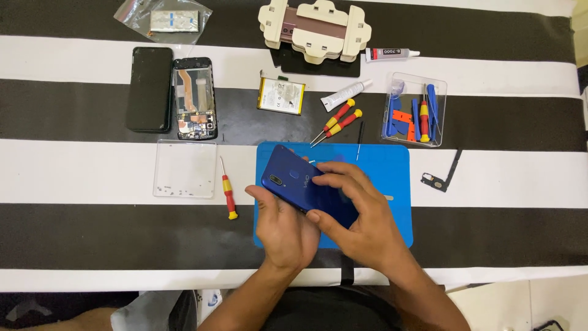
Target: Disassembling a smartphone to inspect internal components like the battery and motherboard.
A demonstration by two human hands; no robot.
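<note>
A dark blue phone (pixel 294 178), back side up with its camera at the left, is held tilted over a blue work mat (pixel 392 165). My left hand (pixel 283 228) grips it from below along its near edge. My right hand (pixel 358 211) lies over its right half, fingers curled on the back cover. Both hands touch the phone at once.
A black phone (pixel 149 89) and an opened phone frame (pixel 195 98) lie at far left, with a clear tray (pixel 185 168) and red-yellow screwdriver (pixel 228 195) nearer. A battery (pixel 281 96), two more screwdrivers (pixel 339 119), glue tubes (pixel 345 95), a tool box (pixel 415 110) and a clamp jig (pixel 315 27) sit beyond the mat.
</note>
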